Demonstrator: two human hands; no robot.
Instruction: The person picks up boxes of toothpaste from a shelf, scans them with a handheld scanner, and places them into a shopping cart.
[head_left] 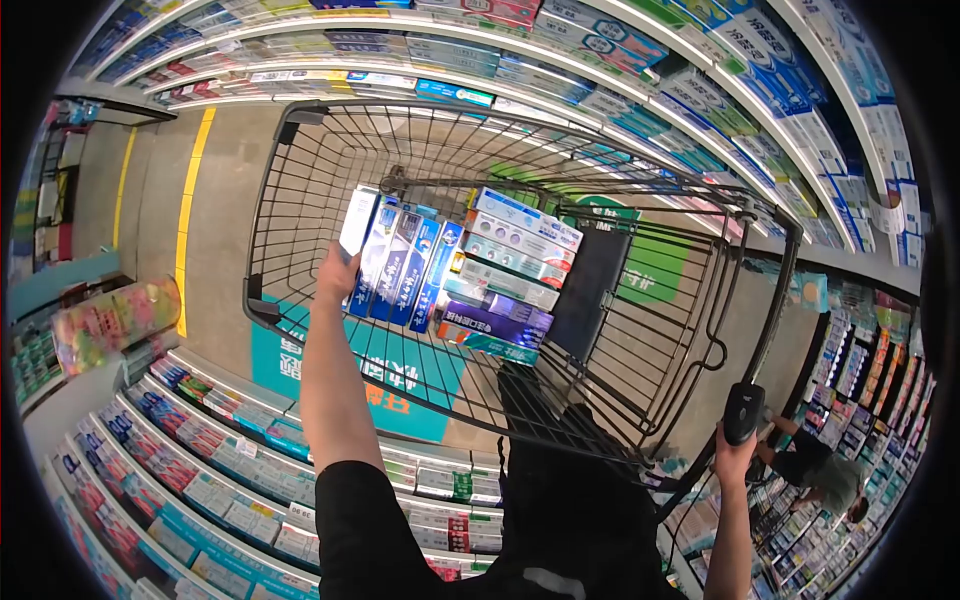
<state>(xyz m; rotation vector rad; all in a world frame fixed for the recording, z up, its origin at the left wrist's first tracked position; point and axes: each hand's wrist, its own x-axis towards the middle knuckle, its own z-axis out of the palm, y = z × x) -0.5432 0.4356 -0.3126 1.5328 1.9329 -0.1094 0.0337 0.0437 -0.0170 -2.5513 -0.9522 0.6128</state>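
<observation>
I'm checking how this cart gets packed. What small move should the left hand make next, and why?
Probably lower the white box into the cart and let go. The left hand holds it at the left end of the row of blue boxes standing side by side, so it seems to belong there. The right hand holds a black scanner.

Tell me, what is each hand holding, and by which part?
Left hand grips a white box by its near end, inside the cart. Right hand holds a black scanner by its lower handle.
</observation>
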